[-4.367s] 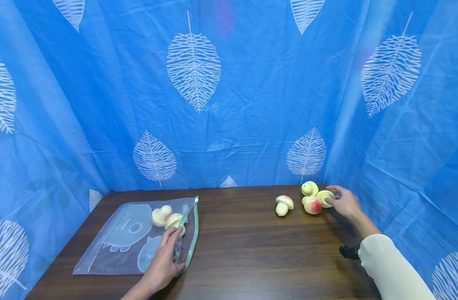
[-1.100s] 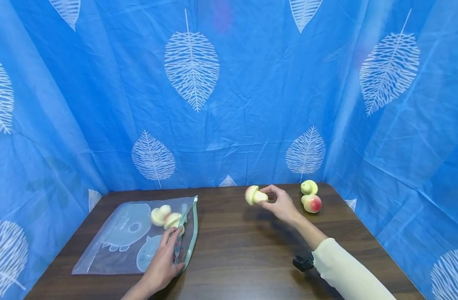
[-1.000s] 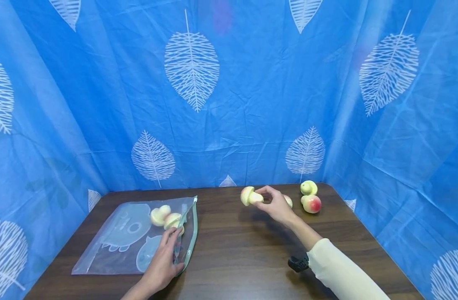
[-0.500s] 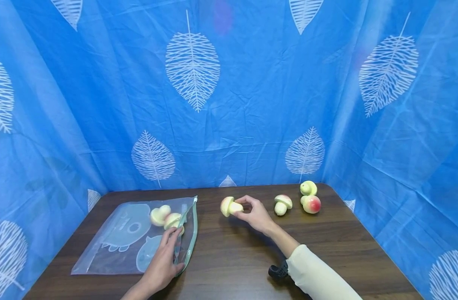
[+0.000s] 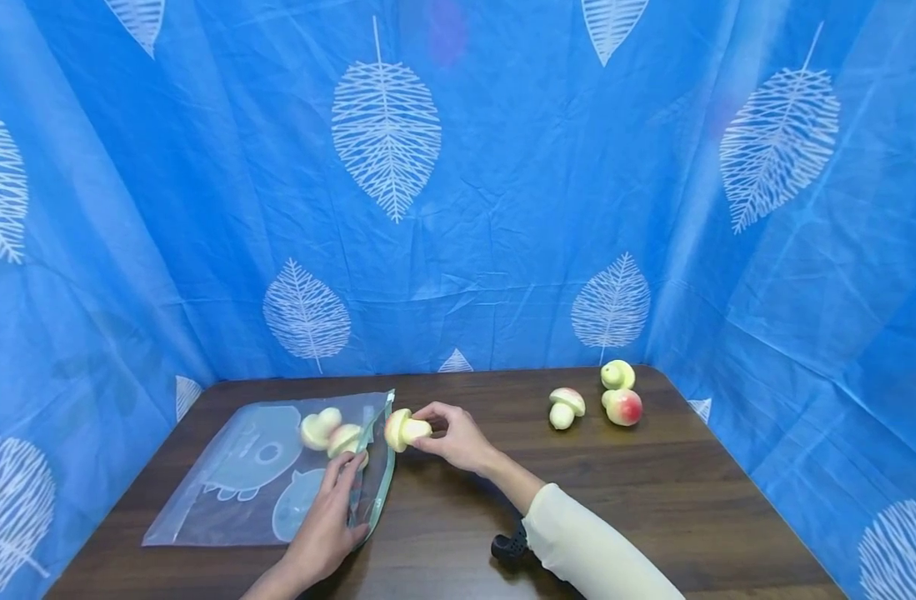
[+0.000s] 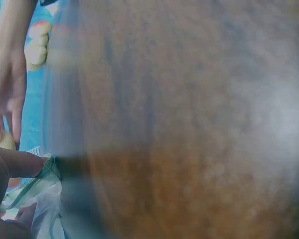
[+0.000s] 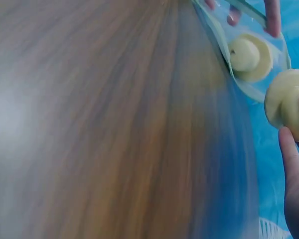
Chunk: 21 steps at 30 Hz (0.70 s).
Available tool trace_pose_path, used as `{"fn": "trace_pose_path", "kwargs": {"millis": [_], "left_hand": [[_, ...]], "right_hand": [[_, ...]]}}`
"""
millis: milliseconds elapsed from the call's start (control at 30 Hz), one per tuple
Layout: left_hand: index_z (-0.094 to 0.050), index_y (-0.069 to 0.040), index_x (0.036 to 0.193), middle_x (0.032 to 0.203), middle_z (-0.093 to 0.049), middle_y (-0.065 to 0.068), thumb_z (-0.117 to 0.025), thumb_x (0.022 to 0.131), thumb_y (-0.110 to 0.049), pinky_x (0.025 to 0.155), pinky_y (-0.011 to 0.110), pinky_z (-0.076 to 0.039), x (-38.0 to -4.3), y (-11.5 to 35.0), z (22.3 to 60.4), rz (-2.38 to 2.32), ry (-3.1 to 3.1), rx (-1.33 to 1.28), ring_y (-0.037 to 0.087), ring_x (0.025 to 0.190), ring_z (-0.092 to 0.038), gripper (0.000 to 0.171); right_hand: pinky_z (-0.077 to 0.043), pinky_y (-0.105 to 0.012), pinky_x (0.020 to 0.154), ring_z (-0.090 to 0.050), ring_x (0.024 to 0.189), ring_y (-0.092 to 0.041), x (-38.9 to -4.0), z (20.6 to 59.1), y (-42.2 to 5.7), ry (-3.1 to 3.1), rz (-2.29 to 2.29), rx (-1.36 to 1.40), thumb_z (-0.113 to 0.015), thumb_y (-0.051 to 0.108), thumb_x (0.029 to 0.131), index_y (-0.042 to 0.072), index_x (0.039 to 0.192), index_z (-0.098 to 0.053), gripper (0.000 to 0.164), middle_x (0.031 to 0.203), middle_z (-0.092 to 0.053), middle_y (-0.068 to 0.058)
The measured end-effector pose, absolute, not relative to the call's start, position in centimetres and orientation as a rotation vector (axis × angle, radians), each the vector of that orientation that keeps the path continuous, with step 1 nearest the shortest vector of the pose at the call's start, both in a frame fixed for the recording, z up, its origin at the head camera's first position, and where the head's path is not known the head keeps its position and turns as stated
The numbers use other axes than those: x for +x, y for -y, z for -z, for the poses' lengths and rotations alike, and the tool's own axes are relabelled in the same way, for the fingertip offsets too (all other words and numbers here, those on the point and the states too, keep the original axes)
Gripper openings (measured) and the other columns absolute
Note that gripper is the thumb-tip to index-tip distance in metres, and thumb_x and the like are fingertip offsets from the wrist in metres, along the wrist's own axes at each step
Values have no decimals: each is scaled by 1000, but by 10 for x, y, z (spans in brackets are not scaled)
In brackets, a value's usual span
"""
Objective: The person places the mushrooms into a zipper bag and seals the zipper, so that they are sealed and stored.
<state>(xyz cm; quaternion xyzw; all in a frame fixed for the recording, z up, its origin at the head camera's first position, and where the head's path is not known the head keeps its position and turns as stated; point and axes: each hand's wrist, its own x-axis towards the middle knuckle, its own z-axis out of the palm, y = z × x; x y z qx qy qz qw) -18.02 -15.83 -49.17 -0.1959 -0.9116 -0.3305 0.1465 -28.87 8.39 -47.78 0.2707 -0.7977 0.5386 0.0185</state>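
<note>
My right hand point(image 5: 458, 437) pinches a toy mushroom point(image 5: 399, 430) by its stem, its rounded cap pointing left at the mouth of a clear zip bag point(image 5: 195, 500). My left hand point(image 5: 324, 521) grips the bag's open edge, thumb and fingers holding the mouth apart. Inside the bag lie two mushrooms point(image 5: 320, 429), near the left fingertips. The right wrist view shows the held mushroom point(image 7: 284, 102) just outside the bag's rim point(image 7: 222, 42). In the left wrist view the thumb point(image 6: 22, 163) presses on the greenish zip edge point(image 6: 27, 191).
At the back right of the brown table point(image 5: 578, 508) sit a pink-capped mushroom point(image 5: 566, 408), a red-capped one point(image 5: 623, 407) and a pale yellow one point(image 5: 618, 375). A blue curtain point(image 5: 488, 167) with white leaf prints surrounds the table's far and side edges.
My right hand has picked a mushroom out of the group at the back right and carried it left to the bag's mouth. The left hand and bag have stayed in place.
</note>
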Motion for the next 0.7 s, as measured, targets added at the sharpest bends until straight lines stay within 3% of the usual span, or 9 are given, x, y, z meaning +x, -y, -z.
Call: {"fn": "trace_pose_path", "kwargs": {"millis": [133,700], "left_hand": [[-45,4,148,146,-38,18,-88,60,17,80,40,-56,-180,156,490,945,2644,-555,28,110,-61,99],[-43,6,149,148,-37,18,-89,63,16,85,43,-56,-179,155,490,913,2650,-581,28,112,-61,98]], "right_hand": [[-56,-31,85,-68,104,-21,-291,480,-70,2517,-1624,830,-82,14,90,12,120,-73,31,118,-70,-1],[-55,-26,82,-68,95,-9,-297,490,-37,2571,-1530,756,-87,17,85,14,107,-67,30,108,-71,3]]}}
